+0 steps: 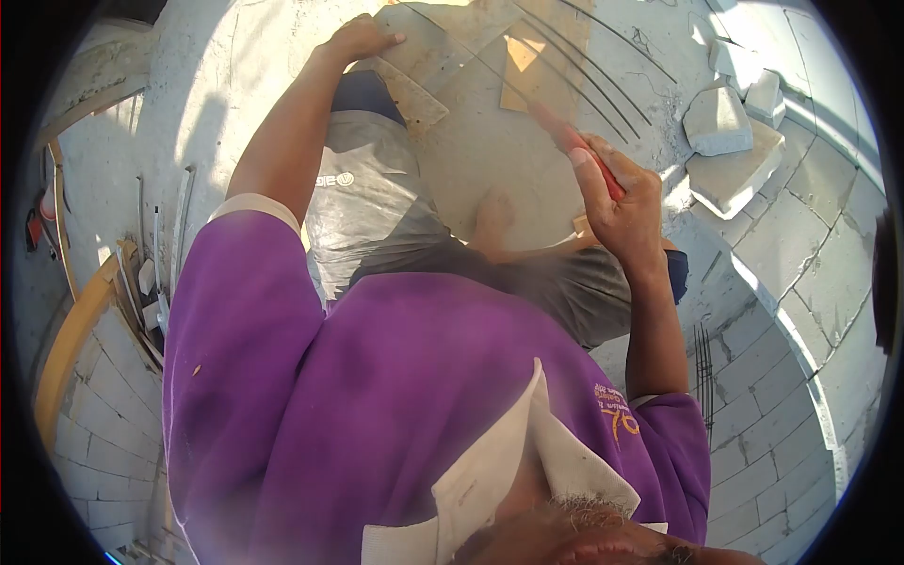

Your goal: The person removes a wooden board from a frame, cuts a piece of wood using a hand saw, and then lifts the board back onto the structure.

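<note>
My right hand [621,202] is wrapped round the red handle of a tool [607,169]. Its front end is a pinkish blur pointing up and left, so I cannot make out its kind. My left hand [356,40] is beyond my left knee, beside a grey flat piece [424,33]. Its thumb is stretched to the right and the other fingers are partly hidden. Several thin dark rods [603,71] lie on the ground ahead of the tool. A tan flat piece [521,71] lies beside them, and a pale board [411,99] is by my left knee.
Broken pale blocks [720,122] lie at the right against a block wall [819,217]. On the left are a curved wooden piece [75,344] and several thin strips [184,217]. My bent legs [372,179] and bare foot [494,221] frame the dusty ground.
</note>
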Action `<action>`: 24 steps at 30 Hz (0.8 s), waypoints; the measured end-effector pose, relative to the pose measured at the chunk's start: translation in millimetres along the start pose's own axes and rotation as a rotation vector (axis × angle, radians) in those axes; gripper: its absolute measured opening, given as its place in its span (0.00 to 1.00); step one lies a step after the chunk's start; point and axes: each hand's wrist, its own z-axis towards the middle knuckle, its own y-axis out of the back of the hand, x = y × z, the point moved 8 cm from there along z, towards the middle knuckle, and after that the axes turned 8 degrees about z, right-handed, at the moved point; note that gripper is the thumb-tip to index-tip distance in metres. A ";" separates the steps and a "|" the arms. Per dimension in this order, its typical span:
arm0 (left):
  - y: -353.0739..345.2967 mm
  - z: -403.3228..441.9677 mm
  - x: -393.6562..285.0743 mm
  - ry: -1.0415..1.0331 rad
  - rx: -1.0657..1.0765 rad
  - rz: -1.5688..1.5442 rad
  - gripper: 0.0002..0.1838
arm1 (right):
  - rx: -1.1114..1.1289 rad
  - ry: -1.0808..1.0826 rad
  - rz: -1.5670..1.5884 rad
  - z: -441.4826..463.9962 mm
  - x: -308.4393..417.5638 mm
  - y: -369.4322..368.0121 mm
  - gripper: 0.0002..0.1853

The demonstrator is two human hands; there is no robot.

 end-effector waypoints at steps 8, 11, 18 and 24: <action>-3.8 -6.9 -1.8 0.014 0.036 -0.114 0.50 | 0.039 -0.039 -0.001 -7.2 26.3 30.9 0.17; -3.7 -2.5 -4.2 -0.013 0.022 -0.051 0.51 | -0.002 0.085 0.045 -2.0 17.4 23.1 0.16; -8.4 0.2 5.7 0.040 -0.044 -0.073 0.49 | 0.041 0.071 0.011 2.1 19.4 27.2 0.16; -24.2 22.0 10.3 -0.053 -0.046 0.005 0.47 | 0.061 -0.050 -0.047 27.9 -13.4 -16.4 0.16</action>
